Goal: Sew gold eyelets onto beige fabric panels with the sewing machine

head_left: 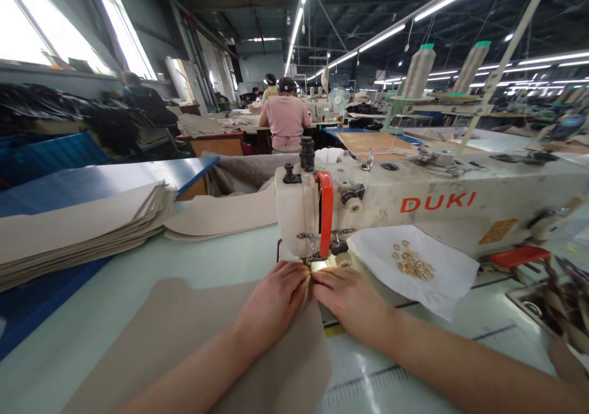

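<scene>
A large beige fabric panel (pixel 184 334) lies flat on the sewing table, its far right edge under the sewing machine's (pixel 301 218) needle area. My left hand (pixel 278 294) rests on the panel with bent fingers, pinching its edge just in front of the presser foot. Close against it, my right hand (pixel 347 294) has its fingers pressed together at the same edge, right of the needle. The fingertips of both hands nearly meet and hide the stitching spot. A small lamp lights the place behind them.
Stacked beige panels (pixel 92 224) lie at the left, with more panels (pixel 221 214) behind. Gold-coloured metal rings (pixel 414 264) sit on white paper (pixel 368 248) beside the machine. Dark strips (pixel 565 297) fill a tray at the right. Thread cones (pixel 418 73) stand above; a co-worker (pixel 286 116) sits ahead.
</scene>
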A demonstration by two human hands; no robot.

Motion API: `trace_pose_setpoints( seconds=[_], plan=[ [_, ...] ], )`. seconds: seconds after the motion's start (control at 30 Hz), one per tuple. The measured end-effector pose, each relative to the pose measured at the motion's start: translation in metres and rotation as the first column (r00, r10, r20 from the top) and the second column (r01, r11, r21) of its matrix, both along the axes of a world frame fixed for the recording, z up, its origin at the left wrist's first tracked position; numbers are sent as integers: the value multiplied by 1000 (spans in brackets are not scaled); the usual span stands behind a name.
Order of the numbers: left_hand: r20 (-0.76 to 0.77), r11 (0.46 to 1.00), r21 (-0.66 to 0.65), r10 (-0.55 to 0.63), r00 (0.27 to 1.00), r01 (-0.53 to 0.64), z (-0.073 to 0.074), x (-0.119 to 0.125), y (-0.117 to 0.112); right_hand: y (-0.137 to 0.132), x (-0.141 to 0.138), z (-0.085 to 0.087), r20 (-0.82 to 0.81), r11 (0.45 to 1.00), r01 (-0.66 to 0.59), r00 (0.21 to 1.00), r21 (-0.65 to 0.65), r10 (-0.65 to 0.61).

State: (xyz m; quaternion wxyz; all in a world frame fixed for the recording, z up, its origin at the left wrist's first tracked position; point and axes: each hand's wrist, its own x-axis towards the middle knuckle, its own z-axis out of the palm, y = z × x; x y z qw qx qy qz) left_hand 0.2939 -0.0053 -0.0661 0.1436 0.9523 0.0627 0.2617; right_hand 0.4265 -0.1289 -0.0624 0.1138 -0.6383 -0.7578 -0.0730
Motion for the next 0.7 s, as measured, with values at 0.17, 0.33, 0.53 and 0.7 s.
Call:
trace_pose_setpoints(
  seconds=[0.17, 0.33, 0.53, 0.7],
  plan=[
    [-2, 1000, 2, 5, 1000, -5, 0, -3, -1, -1, -2, -1, 6, 1000, 13, 1000, 28, -13],
    [-45, 999, 37, 34, 998, -32, 1, -12, -4, -7, -3, -3, 12, 998, -31, 999, 59, 31],
    [-106, 997, 53, 68, 992, -62, 2, -16, -6, -10, -3, 0, 3, 998, -61, 998, 24, 61],
    [-160, 994, 89, 75, 984, -61, 1, -14, -5, -9, -4, 6, 30, 998, -66, 997, -14, 67]
  ],
)
